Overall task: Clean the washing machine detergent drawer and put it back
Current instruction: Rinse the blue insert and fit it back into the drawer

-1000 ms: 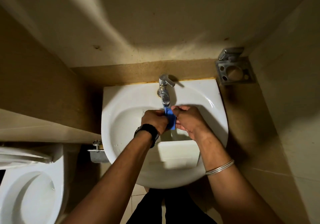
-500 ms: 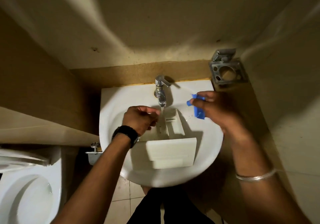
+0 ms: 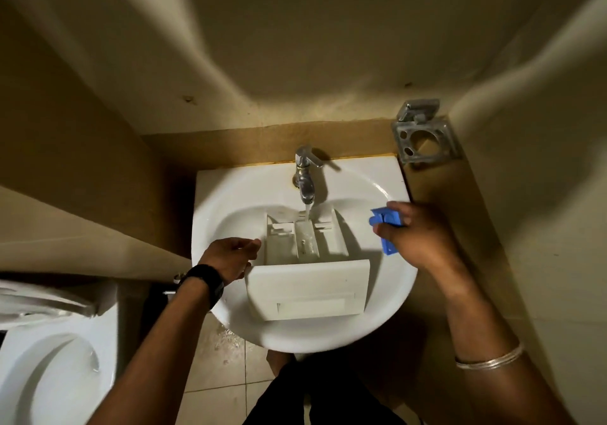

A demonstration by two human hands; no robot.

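Note:
The white detergent drawer (image 3: 308,288) lies in the white sink (image 3: 226,214), its front panel toward me and its compartments under the tap (image 3: 304,175). Water runs from the tap into the middle compartment. My right hand (image 3: 417,237) holds a small blue plastic insert (image 3: 386,222) over the sink's right rim. My left hand (image 3: 230,258) hovers at the drawer's left side with fingers loosely curled, holding nothing; whether it touches the drawer is unclear.
A metal toothbrush holder (image 3: 423,135) is fixed to the wall at the back right. A white toilet (image 3: 49,368) stands at the lower left. Walls close in on both sides of the sink. Water drops lie on the floor tiles (image 3: 226,345) below.
My right hand has carried the blue insert from under the tap out to the sink's right rim. My left hand has let go of it and drawn back to the drawer's left side.

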